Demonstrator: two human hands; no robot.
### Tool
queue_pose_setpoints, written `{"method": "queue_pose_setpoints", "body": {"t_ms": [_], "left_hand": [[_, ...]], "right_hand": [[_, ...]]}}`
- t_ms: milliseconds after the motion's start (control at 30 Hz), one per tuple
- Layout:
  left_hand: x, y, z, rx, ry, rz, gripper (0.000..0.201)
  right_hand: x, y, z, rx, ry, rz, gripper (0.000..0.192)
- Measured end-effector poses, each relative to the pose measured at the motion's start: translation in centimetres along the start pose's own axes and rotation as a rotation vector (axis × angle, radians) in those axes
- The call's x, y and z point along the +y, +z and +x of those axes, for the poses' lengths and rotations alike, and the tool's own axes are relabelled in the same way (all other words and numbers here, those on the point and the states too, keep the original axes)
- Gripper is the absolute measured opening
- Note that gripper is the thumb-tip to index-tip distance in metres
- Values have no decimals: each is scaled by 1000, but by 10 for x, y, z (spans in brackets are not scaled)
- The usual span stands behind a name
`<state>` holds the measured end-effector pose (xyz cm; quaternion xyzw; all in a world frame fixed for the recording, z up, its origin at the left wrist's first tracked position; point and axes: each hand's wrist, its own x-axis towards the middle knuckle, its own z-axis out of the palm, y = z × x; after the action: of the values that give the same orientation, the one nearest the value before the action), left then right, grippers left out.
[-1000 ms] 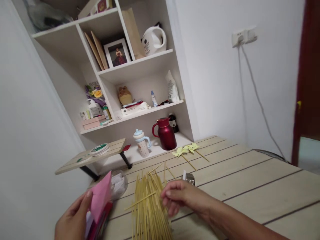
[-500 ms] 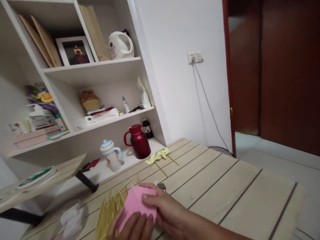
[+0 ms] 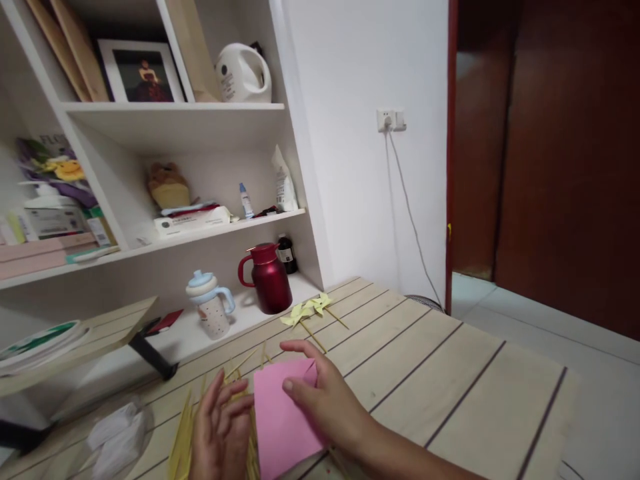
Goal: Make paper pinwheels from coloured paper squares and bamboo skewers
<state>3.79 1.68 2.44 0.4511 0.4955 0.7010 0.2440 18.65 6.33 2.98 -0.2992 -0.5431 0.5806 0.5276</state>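
Where shelves (image 3: 170,230) stand, plank table (image 3: 440,373).

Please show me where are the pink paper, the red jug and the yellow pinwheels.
pink paper (image 3: 280,417), head view, bare middle of the sheet.
red jug (image 3: 270,283), head view, its body.
yellow pinwheels (image 3: 305,311), head view, the paper blades.

Legible text, head view:
- Printed cover or bouquet wrap (image 3: 47,157) at the left of the middle shelf: pale capitals "FLO…" along its top edge, the rest cut off by flowers
- White jug (image 3: 243,73) on the upper shelf: round dark emblem on its side with small print, too small to read
- White boxes (image 3: 193,220) and tube (image 3: 283,180) on the middle shelf: print present, blurred, unreadable
- No other readable labels, brands, numbers or signs
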Motion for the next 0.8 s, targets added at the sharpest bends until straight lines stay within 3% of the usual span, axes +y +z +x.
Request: {"method": "queue_pose_setpoints", "body": {"t_ms": [67,167,267,367,567,667,800], "left_hand": [[4,2,0,-41,-138,-65,69],[1,-4,2,-46,-229,-93,72],[-2,-14,6,-52,-259,-69,62],[-1,-19,7,-135,-334,33,48],[5,-15,1,-161,-386,-16,37],[6,-19,5,-231,-489,-31,25],[4,-25,10,-135,-523,-195,12]], "right_hand": [[2,2,-2,1,-44,-102,46],[2,6,-6,4,-59,-180,45],[1,9,-9,9,-68,-220,45],[1,12,-11,19,-70,-249,46],[6,12,-11,47,-98,-288,45],[7,12,-10,6,-84,-127,51],[7,10,-7,-91,8,183,63]]}}
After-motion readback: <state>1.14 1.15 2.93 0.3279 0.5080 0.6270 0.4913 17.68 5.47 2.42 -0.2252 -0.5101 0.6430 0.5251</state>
